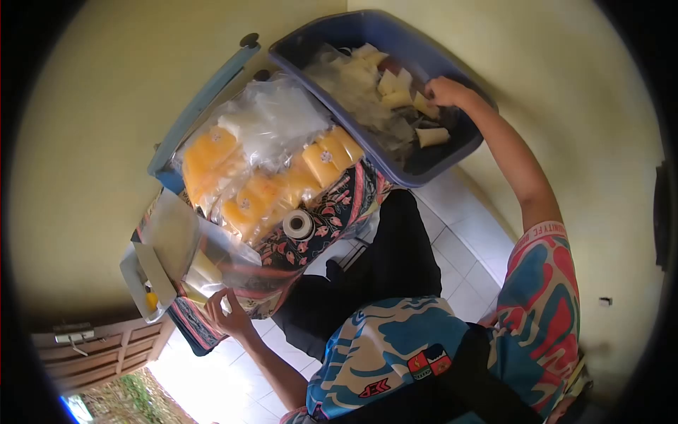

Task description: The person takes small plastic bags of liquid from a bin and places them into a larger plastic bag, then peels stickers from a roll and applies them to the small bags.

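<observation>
My right hand [450, 92] reaches into the blue plastic tub [452, 152], its fingers closed at a small pale-yellow packet [425, 105]. More pale packets and clear film lie loose in the tub. At the table's near left edge, my left hand [229, 313] has its fingers pinched at the edge of a clear plastic bag [233, 247]. A pale packet [205, 272] shows inside that bag, close to my fingertips. Clear bags of orange-yellow packets [325, 161] lie between the two hands.
A roll [298, 225] stands on the patterned tablecloth [339, 212]. Empty-looking clear bags [282, 106] are heaped at the back. A grey-white container [152, 279] sits at the left edge, and a blue chair rail [205, 106] runs behind. Walls border the tub.
</observation>
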A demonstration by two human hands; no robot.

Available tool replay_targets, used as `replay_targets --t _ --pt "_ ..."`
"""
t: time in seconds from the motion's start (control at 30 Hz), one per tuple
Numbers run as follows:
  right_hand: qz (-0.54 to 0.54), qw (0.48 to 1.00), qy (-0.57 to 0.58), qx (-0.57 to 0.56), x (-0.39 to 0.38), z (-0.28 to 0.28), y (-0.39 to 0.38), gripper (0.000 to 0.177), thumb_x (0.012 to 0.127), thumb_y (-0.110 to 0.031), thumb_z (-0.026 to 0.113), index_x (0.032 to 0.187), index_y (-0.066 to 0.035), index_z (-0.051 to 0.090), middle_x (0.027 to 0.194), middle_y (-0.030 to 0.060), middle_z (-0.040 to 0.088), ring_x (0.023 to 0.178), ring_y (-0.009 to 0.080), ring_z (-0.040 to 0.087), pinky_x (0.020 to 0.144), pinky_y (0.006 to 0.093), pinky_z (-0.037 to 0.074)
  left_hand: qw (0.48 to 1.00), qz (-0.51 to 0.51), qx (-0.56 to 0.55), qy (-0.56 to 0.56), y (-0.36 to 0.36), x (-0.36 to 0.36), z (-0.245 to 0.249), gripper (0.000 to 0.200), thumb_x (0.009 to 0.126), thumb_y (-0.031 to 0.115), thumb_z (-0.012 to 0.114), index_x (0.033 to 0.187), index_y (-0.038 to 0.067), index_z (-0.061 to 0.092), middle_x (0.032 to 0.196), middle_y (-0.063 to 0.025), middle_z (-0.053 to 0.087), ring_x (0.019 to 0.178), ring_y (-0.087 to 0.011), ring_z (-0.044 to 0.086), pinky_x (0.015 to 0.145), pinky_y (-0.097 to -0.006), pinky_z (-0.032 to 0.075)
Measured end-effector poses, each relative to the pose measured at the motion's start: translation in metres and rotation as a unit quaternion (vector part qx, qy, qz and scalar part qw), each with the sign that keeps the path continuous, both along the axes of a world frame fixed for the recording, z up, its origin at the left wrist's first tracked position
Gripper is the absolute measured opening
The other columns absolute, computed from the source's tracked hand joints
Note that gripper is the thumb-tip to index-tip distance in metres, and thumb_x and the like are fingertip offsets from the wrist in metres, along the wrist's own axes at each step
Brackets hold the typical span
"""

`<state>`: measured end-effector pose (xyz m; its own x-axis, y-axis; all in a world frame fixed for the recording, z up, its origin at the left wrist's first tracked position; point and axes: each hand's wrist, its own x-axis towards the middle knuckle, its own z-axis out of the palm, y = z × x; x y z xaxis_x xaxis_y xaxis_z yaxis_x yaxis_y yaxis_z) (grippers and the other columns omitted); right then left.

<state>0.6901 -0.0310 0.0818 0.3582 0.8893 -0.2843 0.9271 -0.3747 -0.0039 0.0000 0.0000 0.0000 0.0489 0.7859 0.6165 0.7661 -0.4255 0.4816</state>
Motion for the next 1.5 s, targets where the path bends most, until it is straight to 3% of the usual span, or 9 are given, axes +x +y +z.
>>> replay_targets --t 0.23,0.47,0.57,0.8,1.03,1.17,1.23,1.37,1.5 --pt "-0.029 0.994 -0.057 -0.091 -0.006 -0.02 0.007 0.044 0.067 -0.03 0.081 0.088 0.007 0.07 0.097 0.0257 0.069 0.096 0.0373 0.068 0.084 0.0441 0.054 1.0 0.004 -0.019 -0.016 -0.004 -0.003 0.002 0.011 0.076 0.001 0.075 0.084 0.005 0.069 0.085 -0.0063 0.066 0.084 -0.0242 0.06 0.076 -0.0384 0.048" --pt "0.127 0.982 -0.107 0.084 0.044 -0.043 -0.008 0.018 0.072 -0.013 0.065 0.088 -0.008 0.071 0.095 0.0195 0.064 0.094 0.039 0.061 0.082 0.0497 0.048 0.997 -0.018 -0.045 -0.064 -0.003 -0.002 0.001 0.018 0.068 -0.003 0.075 0.083 0.006 0.07 0.087 -0.0098 0.067 0.088 -0.0295 0.061 0.082 -0.04 0.047" --pt "0.108 0.977 -0.052 0.178 0.048 -0.045 -0.013 0.01 0.075 -0.007 0.064 0.075 0.0 0.07 0.078 0.0199 0.069 0.075 0.0387 0.067 0.072 0.0455 0.053 0.997 -0.007 -0.046 -0.063 -0.003 0.003 0.005 0.016 0.068 0.0 0.075 0.08 0.008 0.068 0.085 -0.008 0.065 0.087 -0.028 0.061 0.08 -0.04 0.047" --pt "-0.02 0.998 0.052 0.039 -0.011 -0.008 -0.008 0.036 0.073 -0.012 0.075 0.106 0.002 0.071 0.1 0.0226 0.071 0.096 0.0329 0.07 0.085 0.0375 0.053 0.995 -0.022 -0.05 -0.078 -0.005 0.003 0.002 0.014 0.071 0.002 0.074 0.081 0.01 0.068 0.086 -0.0047 0.064 0.088 -0.0268 0.06 0.08 -0.0393 0.046" --pt "0.041 0.996 0.026 -0.072 -0.016 -0.014 -0.006 0.053 0.065 -0.022 0.086 0.111 0.0 0.069 0.107 0.0226 0.069 0.101 0.0364 0.067 0.089 0.0399 0.051 0.996 -0.022 -0.055 -0.073 -0.005 -0.005 0.002 0.014 0.071 0.002 0.074 0.082 0.008 0.068 0.088 -0.0062 0.065 0.089 -0.0276 0.06 0.081 -0.0391 0.046" --pt "0.104 0.993 0.004 -0.062 -0.008 -0.021 -0.007 0.028 0.074 -0.001 0.058 0.099 0.001 0.07 0.1 0.0242 0.068 0.096 0.0399 0.065 0.085 0.044 0.052 0.993 -0.025 -0.062 -0.092 -0.005 -0.001 -0.001 0.014 0.07 0.001 0.073 0.081 0.007 0.068 0.087 -0.0084 0.065 0.091 -0.0292 0.06 0.083 -0.0405 0.046" --pt "0.106 0.992 -0.037 -0.065 0.007 -0.029 -0.007 0.027 0.073 -0.003 0.063 0.098 0.001 0.069 0.11 0.0255 0.065 0.103 0.0404 0.063 0.09 0.0438 0.05 0.992 -0.033 -0.076 -0.095 -0.006 -0.001 -0.002 0.014 0.071 0.0 0.073 0.082 0.007 0.068 0.086 -0.0098 0.065 0.091 -0.0304 0.06 0.083 -0.0411 0.046" --pt "0.061 0.979 0.096 0.166 -0.018 0.001 -0.02 0.033 0.075 -0.013 0.076 0.103 0.003 0.067 0.137 0.0274 0.05 0.124 0.0402 0.053 0.102 0.0386 0.043 0.993 -0.054 -0.067 -0.078 -0.004 -0.004 0.0 0.014 0.073 0.0 0.072 0.084 0.005 0.067 0.087 -0.0101 0.065 0.089 -0.0307 0.06 0.081 -0.0406 0.047" --pt "-0.052 0.883 0.333 0.328 -0.045 0.016 -0.025 0.032 0.086 -0.012 0.071 0.114 0.002 0.063 0.114 0.0166 0.067 0.102 0.0256 0.065 0.094 0.0335 0.047 0.992 -0.047 -0.076 -0.084 -0.001 -0.004 0.001 0.013 0.074 0.001 0.073 0.086 0.004 0.067 0.089 -0.0105 0.066 0.089 -0.0305 0.061 0.082 -0.0402 0.047"
